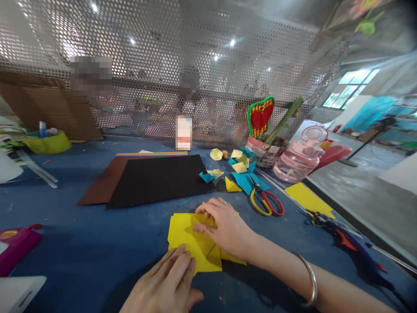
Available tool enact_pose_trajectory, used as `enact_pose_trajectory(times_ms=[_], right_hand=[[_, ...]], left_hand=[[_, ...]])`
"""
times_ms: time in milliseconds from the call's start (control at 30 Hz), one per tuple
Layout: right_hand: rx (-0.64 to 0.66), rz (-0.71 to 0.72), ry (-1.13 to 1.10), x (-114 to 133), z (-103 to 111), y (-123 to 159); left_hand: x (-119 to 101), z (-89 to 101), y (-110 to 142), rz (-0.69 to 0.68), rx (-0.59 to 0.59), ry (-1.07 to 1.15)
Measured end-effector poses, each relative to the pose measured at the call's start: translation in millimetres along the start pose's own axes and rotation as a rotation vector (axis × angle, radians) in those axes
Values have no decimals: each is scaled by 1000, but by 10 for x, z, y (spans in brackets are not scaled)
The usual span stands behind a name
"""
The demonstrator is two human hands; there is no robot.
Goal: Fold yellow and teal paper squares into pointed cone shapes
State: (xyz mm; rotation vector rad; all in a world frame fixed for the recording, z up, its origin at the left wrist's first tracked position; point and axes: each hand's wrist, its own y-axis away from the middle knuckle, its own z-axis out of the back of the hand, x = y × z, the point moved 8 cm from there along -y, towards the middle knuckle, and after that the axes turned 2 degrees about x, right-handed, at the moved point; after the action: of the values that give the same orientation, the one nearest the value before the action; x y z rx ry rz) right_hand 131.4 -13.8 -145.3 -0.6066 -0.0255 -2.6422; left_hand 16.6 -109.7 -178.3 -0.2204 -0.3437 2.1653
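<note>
A folded yellow paper [184, 232] lies on the blue table [97, 243] in front of me. My right hand [224, 228] rests on its right part, fingers bent and pressing down on a fold near the middle. My left hand [166, 282] lies at the paper's near edge, fingers stretched flat with the tips on the lower fold. Neither hand lifts the paper. A bangle sits on my right wrist.
Black and brown card sheets [156, 178] lie behind the paper. Scissors [265, 202] with red and yellow handles, small folded yellow and blue pieces [239, 171], a pink jar [296, 161], a glue gun [352, 243], another yellow sheet [308, 198] sit right. A magenta object [16, 243] lies left.
</note>
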Motion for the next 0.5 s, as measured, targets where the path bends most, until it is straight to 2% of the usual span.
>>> enact_pose_trajectory(times_ms=[200, 500], right_hand=[[-45, 121, -60, 57, -3, -19], [-58, 171, -112, 67, -29, -41]], left_hand=[[32, 39, -57, 38, 39, 73], [14, 73, -50, 35, 6, 73]])
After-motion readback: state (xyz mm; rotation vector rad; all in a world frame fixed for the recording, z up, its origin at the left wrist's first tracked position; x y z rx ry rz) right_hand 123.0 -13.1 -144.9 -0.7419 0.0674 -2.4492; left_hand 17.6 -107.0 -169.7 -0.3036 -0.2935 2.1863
